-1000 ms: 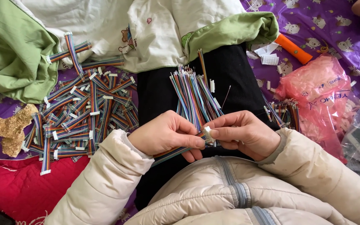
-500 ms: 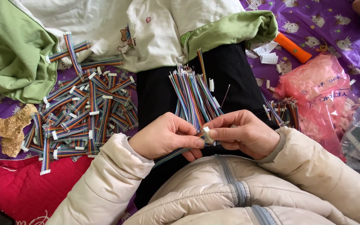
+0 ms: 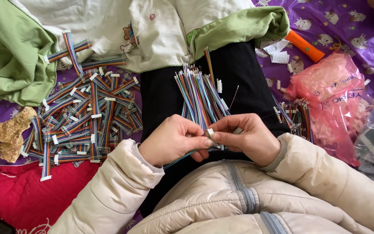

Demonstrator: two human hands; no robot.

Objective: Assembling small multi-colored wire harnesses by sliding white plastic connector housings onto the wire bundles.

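Head: both hands (image 3: 215,141) pinch wire bundle (image 3: 200,93).

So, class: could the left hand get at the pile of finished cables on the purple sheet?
Probably yes: the pile of finished cables lies uncovered beside the left hand, though its fingers pinch wires.

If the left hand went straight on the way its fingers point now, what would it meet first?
The left hand points rightward at the right hand. Their fingertips already meet around a small white connector, so it would press into that and the right hand's fingers almost at once.
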